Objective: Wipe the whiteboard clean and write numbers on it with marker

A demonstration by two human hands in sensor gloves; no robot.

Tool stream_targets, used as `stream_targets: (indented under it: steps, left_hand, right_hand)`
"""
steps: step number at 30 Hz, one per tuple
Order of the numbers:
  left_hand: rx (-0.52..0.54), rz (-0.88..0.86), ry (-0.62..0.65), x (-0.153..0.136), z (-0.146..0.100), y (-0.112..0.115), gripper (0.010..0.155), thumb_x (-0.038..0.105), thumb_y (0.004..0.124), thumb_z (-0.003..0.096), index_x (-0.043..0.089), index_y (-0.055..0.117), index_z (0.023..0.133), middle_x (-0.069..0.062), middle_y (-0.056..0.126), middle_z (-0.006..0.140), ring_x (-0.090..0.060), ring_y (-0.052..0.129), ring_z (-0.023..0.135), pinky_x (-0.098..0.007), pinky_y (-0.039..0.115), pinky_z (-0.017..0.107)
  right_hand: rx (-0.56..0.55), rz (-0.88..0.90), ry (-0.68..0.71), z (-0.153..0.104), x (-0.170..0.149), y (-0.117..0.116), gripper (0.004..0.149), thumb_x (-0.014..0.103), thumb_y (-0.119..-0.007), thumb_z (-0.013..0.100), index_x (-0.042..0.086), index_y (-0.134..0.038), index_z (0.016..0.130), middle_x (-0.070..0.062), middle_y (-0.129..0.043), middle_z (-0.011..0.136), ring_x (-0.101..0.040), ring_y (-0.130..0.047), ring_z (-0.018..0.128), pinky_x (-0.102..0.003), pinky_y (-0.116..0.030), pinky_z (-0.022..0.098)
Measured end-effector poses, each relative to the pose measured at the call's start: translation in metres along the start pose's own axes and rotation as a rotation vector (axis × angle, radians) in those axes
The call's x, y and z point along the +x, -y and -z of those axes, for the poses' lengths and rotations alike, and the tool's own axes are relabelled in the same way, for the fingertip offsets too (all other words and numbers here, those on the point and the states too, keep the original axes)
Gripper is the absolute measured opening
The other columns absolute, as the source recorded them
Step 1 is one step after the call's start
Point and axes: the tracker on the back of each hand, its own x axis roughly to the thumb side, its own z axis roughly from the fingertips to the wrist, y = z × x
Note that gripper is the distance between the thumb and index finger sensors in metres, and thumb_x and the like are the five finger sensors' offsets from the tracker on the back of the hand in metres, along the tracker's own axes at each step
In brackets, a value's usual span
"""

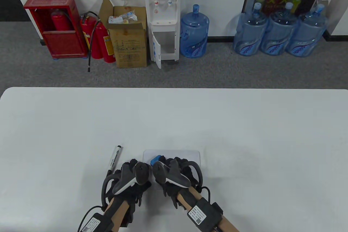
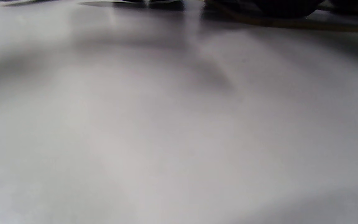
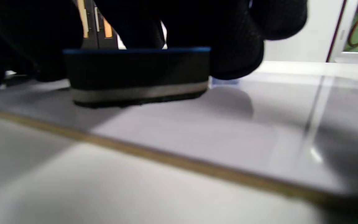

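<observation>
A small whiteboard lies on the white table near its front edge. My right hand grips a blue-topped eraser and holds it flat on the board's left part. In the right wrist view the eraser sits felt-down on the glossy whiteboard, with gloved fingers curled over it. My left hand rests low on the table beside the board's left edge and holds nothing that I can see. A black-and-white marker lies capped just left of that hand.
The left wrist view shows only blurred table, with dark shapes at its top edge. Beyond the table's far edge stand a water dispenser, water jugs, a cardboard box and fire extinguishers.
</observation>
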Motion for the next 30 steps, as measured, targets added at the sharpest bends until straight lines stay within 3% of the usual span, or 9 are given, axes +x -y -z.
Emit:
stream_targets:
  steps: [5,9,18,22,30]
  left_hand:
    - [0.001,-0.004,0.0,0.0,0.0,0.0,0.069,0.057,0.06,0.0479,0.043,0.035,0.111,-0.008,0.024,0.126,-0.044,0.033,0.115,-0.066,0.035,0.082]
    - [0.0,-0.005,0.001,0.0,0.0,0.001,0.069,0.057,0.06,0.048,0.043,0.035,0.111,-0.008,0.024,0.126,-0.044,0.032,0.115,-0.066,0.035,0.082]
    - [-0.001,-0.004,-0.001,0.0,0.0,0.001,0.069,0.057,0.06,0.048,0.043,0.035,0.111,-0.007,0.024,0.126,-0.044,0.032,0.115,-0.066,0.034,0.082]
    - [-0.001,-0.004,-0.002,-0.001,0.0,0.001,0.069,0.057,0.06,0.048,0.043,0.035,0.111,-0.007,0.024,0.126,-0.044,0.032,0.115,-0.066,0.035,0.082]
    - [-0.001,-0.005,-0.002,-0.001,0.0,0.001,0.069,0.057,0.06,0.0481,0.043,0.034,0.111,-0.007,0.023,0.126,-0.044,0.032,0.115,-0.066,0.035,0.082]
  right_hand:
    - [0.035,0.07,0.028,-0.007,-0.015,0.004,0.07,0.055,-0.086,0.037,0.026,-0.071,0.099,-0.013,-0.08,0.09,-0.034,-0.088,0.071,-0.06,-0.062,0.062]
    - [0.057,0.16,-0.054,-0.016,-0.054,0.005,0.071,0.052,-0.088,0.037,0.024,-0.071,0.1,-0.013,-0.078,0.092,-0.035,-0.087,0.074,-0.061,-0.06,0.063]
    - [-0.009,0.164,-0.411,-0.05,-0.191,0.02,0.072,0.051,-0.088,0.037,0.023,-0.07,0.101,-0.013,-0.074,0.095,-0.036,-0.084,0.077,-0.06,-0.06,0.063]
    - [-0.027,0.189,-0.553,-0.067,-0.233,0.015,0.072,0.05,-0.088,0.037,0.022,-0.07,0.101,-0.014,-0.074,0.095,-0.036,-0.084,0.076,-0.061,-0.06,0.062]
    - [0.001,0.149,-0.591,-0.08,-0.252,-0.004,0.072,0.051,-0.088,0.037,0.022,-0.071,0.1,-0.014,-0.076,0.094,-0.035,-0.086,0.073,-0.059,-0.063,0.059]
